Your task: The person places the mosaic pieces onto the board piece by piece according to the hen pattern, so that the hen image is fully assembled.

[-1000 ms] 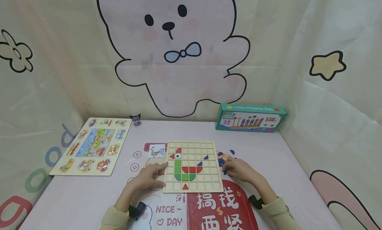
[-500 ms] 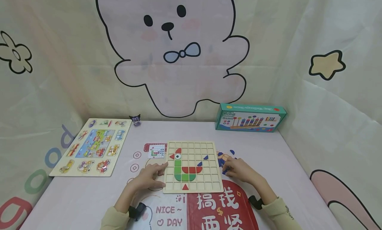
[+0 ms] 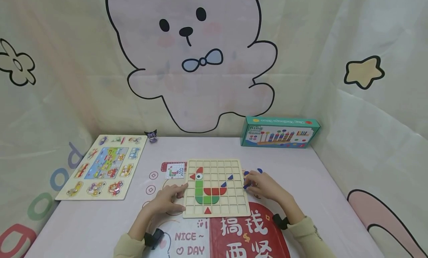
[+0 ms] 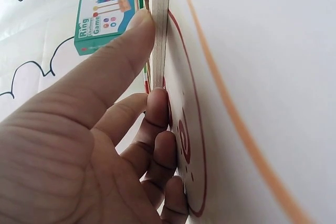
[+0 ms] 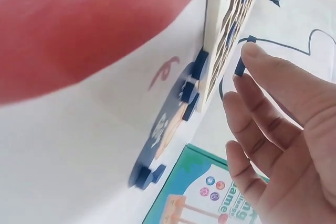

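Note:
A wooden grid board [image 3: 236,204] bears red, green and blue flat pieces that form a bird, with an eye piece [image 3: 199,176] near its top left. My left hand [image 3: 165,198] touches the board's left edge, thumb and index finger set apart along it; the left wrist view shows both against the wooden rim [image 4: 160,40]. Beside the board's right edge, my right hand [image 3: 264,185] pinches a small blue puzzle piece [image 5: 241,65] between thumb and index finger, held above the table. Several loose blue pieces [image 5: 150,177] lie below this hand, partly hidden in the head view.
A small pattern card [image 3: 175,171] lies left of the board. Further left is a vehicle puzzle board [image 3: 128,185]. A little dark figurine [image 3: 152,136] stands at the back, and a green Ring Game box [image 3: 280,133] at the back right. A printed mat [image 3: 197,235] lies in front.
My right hand has lifted slightly and shifted left towards the board, and a blue puzzle piece now shows at its fingertips. My left hand stays at the edge. The head view tilts up slightly.

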A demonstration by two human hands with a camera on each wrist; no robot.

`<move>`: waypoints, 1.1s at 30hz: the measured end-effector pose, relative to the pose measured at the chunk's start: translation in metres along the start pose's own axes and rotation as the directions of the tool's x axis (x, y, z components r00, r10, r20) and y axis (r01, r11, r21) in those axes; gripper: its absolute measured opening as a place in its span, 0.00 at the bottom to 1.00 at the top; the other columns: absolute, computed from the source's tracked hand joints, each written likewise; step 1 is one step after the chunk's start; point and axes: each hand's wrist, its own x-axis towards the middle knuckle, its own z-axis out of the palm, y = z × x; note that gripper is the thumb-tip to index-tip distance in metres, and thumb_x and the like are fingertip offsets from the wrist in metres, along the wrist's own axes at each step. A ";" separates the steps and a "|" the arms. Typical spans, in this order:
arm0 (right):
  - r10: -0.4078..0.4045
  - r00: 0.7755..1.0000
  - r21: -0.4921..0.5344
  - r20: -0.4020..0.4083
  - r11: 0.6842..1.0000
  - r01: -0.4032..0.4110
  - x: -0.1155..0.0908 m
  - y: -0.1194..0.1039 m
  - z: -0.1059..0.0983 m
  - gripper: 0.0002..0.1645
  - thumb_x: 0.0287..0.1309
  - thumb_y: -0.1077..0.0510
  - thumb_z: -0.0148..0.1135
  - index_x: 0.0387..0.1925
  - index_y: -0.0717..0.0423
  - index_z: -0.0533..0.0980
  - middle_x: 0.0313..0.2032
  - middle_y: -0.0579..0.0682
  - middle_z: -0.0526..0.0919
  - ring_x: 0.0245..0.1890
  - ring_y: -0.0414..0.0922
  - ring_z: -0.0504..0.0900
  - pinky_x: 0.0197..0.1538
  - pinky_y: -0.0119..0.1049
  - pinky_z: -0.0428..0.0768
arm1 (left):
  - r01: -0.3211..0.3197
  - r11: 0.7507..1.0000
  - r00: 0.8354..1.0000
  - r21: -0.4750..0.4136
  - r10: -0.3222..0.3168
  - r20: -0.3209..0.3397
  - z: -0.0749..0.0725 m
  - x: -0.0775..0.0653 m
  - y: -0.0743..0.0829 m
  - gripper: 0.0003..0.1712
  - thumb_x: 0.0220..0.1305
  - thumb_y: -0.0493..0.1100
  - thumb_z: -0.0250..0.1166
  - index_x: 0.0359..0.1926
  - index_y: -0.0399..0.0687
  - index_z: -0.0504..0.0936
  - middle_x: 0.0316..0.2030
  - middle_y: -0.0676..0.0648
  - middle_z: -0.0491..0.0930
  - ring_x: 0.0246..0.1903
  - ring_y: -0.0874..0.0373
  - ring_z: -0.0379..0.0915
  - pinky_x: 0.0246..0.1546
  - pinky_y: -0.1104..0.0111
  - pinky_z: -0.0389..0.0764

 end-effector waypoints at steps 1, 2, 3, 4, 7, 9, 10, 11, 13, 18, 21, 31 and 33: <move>-0.002 1.000 0.002 -0.001 1.000 0.002 0.002 -0.001 0.000 0.06 0.51 0.58 0.67 0.33 0.49 0.79 0.35 0.42 0.77 0.29 0.33 0.72 0.33 0.27 0.73 | -0.001 1.000 1.000 0.001 0.001 0.000 0.000 0.000 -0.001 0.46 0.43 0.52 0.74 0.65 0.55 0.67 0.33 0.54 0.68 0.36 0.57 0.57 0.35 0.63 0.59; -0.006 1.000 0.001 -0.001 1.000 0.006 0.003 -0.002 0.000 0.06 0.51 0.58 0.67 0.34 0.49 0.79 0.35 0.43 0.77 0.29 0.33 0.72 0.33 0.28 0.73 | -0.001 1.000 1.000 0.001 0.001 -0.002 0.001 0.001 -0.001 0.46 0.43 0.52 0.74 0.65 0.55 0.67 0.33 0.55 0.68 0.36 0.57 0.57 0.35 0.63 0.59; -0.010 1.000 -0.004 0.000 1.000 0.010 0.005 -0.002 0.000 0.06 0.51 0.58 0.67 0.34 0.49 0.79 0.34 0.42 0.77 0.29 0.33 0.72 0.34 0.28 0.73 | 0.001 1.000 1.000 0.002 -0.001 -0.004 0.001 0.001 -0.001 0.45 0.43 0.52 0.74 0.65 0.55 0.67 0.33 0.55 0.68 0.36 0.57 0.57 0.35 0.63 0.59; -0.017 1.000 -0.008 0.000 1.000 0.017 0.007 -0.003 -0.001 0.06 0.51 0.57 0.67 0.34 0.49 0.79 0.34 0.42 0.77 0.29 0.33 0.72 0.34 0.28 0.73 | 0.000 1.000 1.000 0.003 0.000 -0.005 0.001 0.000 -0.002 0.45 0.43 0.52 0.74 0.65 0.56 0.67 0.33 0.55 0.68 0.36 0.57 0.57 0.35 0.64 0.60; -0.030 1.000 -0.024 0.003 0.999 0.030 0.013 -0.006 -0.002 0.06 0.51 0.57 0.67 0.34 0.49 0.80 0.33 0.42 0.77 0.28 0.33 0.72 0.35 0.30 0.74 | -0.002 1.000 1.000 0.008 0.002 -0.008 0.001 0.000 -0.003 0.46 0.43 0.53 0.74 0.65 0.56 0.67 0.32 0.55 0.68 0.35 0.58 0.57 0.34 0.65 0.60; -0.033 0.999 -0.029 0.005 0.999 0.033 0.016 -0.008 -0.002 0.06 0.51 0.57 0.67 0.34 0.48 0.80 0.33 0.41 0.77 0.28 0.32 0.72 0.35 0.30 0.74 | -0.004 1.000 1.000 0.013 0.004 -0.010 0.001 0.000 -0.003 0.46 0.42 0.53 0.74 0.65 0.56 0.67 0.32 0.55 0.68 0.35 0.58 0.57 0.34 0.65 0.59; -0.032 0.999 -0.027 0.007 0.999 0.032 0.018 -0.009 -0.003 0.06 0.51 0.57 0.67 0.34 0.48 0.80 0.33 0.41 0.77 0.28 0.33 0.72 0.35 0.30 0.74 | -0.005 1.000 1.000 0.014 0.005 -0.010 0.002 0.000 -0.003 0.46 0.42 0.53 0.74 0.65 0.56 0.67 0.32 0.55 0.68 0.35 0.58 0.57 0.34 0.65 0.59; -0.031 0.999 -0.023 0.009 0.999 0.031 0.019 -0.010 -0.002 0.06 0.51 0.57 0.67 0.34 0.48 0.80 0.33 0.41 0.77 0.28 0.33 0.73 0.35 0.30 0.74 | -0.005 1.000 1.000 0.014 0.005 -0.012 0.002 0.001 -0.004 0.46 0.42 0.54 0.74 0.65 0.56 0.67 0.32 0.56 0.68 0.35 0.58 0.57 0.34 0.65 0.59; -0.031 0.999 -0.007 0.014 0.999 0.031 0.022 -0.012 -0.002 0.06 0.52 0.57 0.66 0.34 0.48 0.80 0.33 0.41 0.76 0.29 0.34 0.73 0.35 0.30 0.74 | -0.005 1.000 1.000 0.015 0.005 -0.011 0.002 0.001 -0.005 0.46 0.42 0.54 0.74 0.65 0.56 0.67 0.32 0.56 0.68 0.35 0.59 0.57 0.34 0.66 0.59; -0.044 0.999 0.012 0.023 0.999 0.044 0.027 -0.016 0.001 0.05 0.53 0.57 0.66 0.34 0.49 0.80 0.34 0.42 0.77 0.29 0.37 0.74 0.35 0.31 0.74 | -0.014 1.000 1.000 0.008 0.014 -0.010 0.002 0.001 -0.005 0.46 0.42 0.54 0.73 0.65 0.56 0.67 0.32 0.56 0.68 0.35 0.59 0.57 0.34 0.65 0.59; -0.058 0.998 0.010 0.024 0.998 0.058 0.030 -0.018 0.003 0.05 0.52 0.57 0.66 0.34 0.50 0.80 0.34 0.43 0.78 0.27 0.37 0.73 0.34 0.30 0.72 | -0.016 1.000 1.000 0.006 0.016 -0.010 0.001 0.001 -0.004 0.46 0.43 0.53 0.73 0.65 0.55 0.67 0.32 0.55 0.68 0.35 0.58 0.57 0.34 0.65 0.59; -0.028 0.997 0.008 0.071 1.000 0.028 0.040 -0.021 0.013 0.04 0.53 0.57 0.65 0.33 0.49 0.80 0.36 0.43 0.78 0.31 0.40 0.76 0.36 0.33 0.73 | -0.010 1.000 1.000 0.002 0.010 -0.003 0.000 0.000 -0.001 0.45 0.43 0.52 0.73 0.65 0.54 0.67 0.33 0.54 0.68 0.36 0.57 0.57 0.36 0.63 0.58; -0.031 0.997 -0.002 0.075 1.000 0.031 0.041 -0.021 0.014 0.04 0.53 0.57 0.65 0.33 0.49 0.80 0.36 0.43 0.78 0.31 0.40 0.76 0.37 0.33 0.74 | -0.006 1.000 1.000 0.003 0.006 -0.003 0.000 0.000 -0.001 0.46 0.43 0.52 0.73 0.65 0.54 0.67 0.33 0.54 0.68 0.36 0.57 0.57 0.36 0.62 0.57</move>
